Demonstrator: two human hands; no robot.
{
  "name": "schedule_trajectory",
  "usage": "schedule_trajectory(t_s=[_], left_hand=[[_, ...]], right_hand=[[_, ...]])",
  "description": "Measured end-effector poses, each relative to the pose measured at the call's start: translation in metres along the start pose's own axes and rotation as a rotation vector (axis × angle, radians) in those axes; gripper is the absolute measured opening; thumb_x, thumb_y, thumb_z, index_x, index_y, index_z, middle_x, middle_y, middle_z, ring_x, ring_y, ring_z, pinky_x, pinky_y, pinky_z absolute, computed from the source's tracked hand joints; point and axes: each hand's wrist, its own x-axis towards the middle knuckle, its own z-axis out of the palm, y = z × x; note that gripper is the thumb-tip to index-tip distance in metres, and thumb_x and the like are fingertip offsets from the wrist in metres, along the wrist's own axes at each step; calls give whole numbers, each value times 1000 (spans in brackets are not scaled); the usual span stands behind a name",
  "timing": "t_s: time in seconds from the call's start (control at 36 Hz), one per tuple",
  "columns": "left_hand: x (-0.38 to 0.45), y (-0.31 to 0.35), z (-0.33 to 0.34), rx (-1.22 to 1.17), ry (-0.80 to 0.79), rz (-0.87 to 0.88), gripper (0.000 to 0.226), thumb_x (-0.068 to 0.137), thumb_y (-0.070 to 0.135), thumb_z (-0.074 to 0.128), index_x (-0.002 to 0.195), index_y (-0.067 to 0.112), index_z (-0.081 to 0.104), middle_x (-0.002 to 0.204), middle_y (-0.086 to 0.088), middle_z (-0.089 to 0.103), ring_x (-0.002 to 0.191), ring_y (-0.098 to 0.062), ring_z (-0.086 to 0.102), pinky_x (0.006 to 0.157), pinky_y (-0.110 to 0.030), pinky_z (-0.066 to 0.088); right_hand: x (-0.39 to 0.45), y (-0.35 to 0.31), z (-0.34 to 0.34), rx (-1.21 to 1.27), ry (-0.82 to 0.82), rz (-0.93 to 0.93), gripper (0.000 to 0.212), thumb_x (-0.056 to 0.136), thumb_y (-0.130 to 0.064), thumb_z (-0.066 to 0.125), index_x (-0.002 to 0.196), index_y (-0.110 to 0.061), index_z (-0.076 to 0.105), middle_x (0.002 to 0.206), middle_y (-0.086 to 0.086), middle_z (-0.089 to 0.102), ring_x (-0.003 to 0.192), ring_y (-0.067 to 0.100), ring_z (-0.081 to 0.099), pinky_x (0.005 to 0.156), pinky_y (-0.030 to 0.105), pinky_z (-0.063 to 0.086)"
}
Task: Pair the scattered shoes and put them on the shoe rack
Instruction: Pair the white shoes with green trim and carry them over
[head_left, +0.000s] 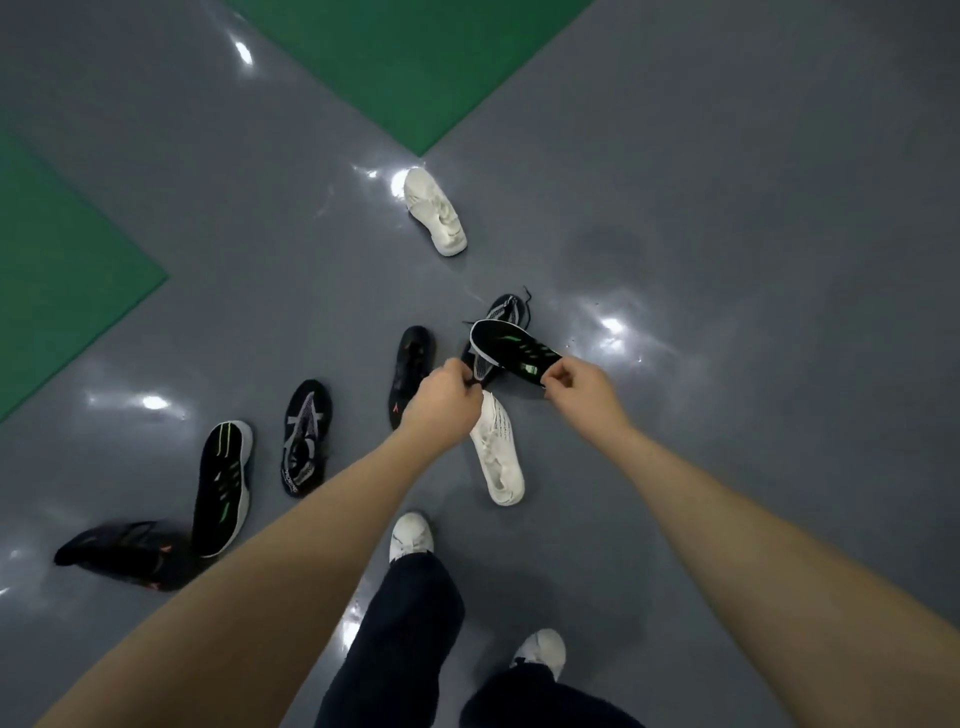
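Underfoot, glossy grey floor (727, 208) with green painted patches (415, 62), ceiling-light glare spots. Our right hand (574, 382) pinches black sole-up sneaker with green marks (514, 351), raised off floor. Our left hand (447, 395) curled, pinching black-and-grey knit sneaker (485, 364) beneath it. Matching green-marked black sneaker (223, 488) lies sole-up far left; white knit sneaker (496, 452) between our arms; second white sneaker (435, 210) well apart, farther out.

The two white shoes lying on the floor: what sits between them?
In the head view, between the far white shoe and the near white shoe lie bare grey floor, then the grey-patterned shoe and the green-soled shoe held in the right hand.
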Motion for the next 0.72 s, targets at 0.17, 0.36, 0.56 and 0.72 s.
schedule_trajectory(t_s=[0.17,0.36,0.56,0.72], left_hand=[[82,-66,73,-44,-34,-28,35,96,23,43,128,9,45,123,-8,56,104,-24,56,87,-37,49],[165,-144,183,-73,-97,-85,40,93,23,48,130,10,40,119,-11,58,102,-28,59,85,-43,52],[219,-199,264,-17,-100,-133,45,86,22,57,123,4,39,126,-14,47,113,-32,50,92,-46,46],[240,-224,293,-15,-163,-134,63,82,24,63,133,5,30,133,-14,43,121,-32,46,98,-45,43]], right_hand=[[67,92,76,-52,-20,74,8,90,-13,54,82,-15,55,71,-5,53,73,16,52,66,28,41],[130,204,169,-108,-72,180,13,89,-28,59,84,-17,54,83,-1,58,82,21,56,76,36,47],[168,272,242,-291,-169,262,37,88,-40,58,107,-9,51,109,8,59,101,28,56,75,34,41],[185,287,277,-370,-148,226,43,88,-31,60,116,-4,41,121,14,51,112,34,53,81,40,43]])
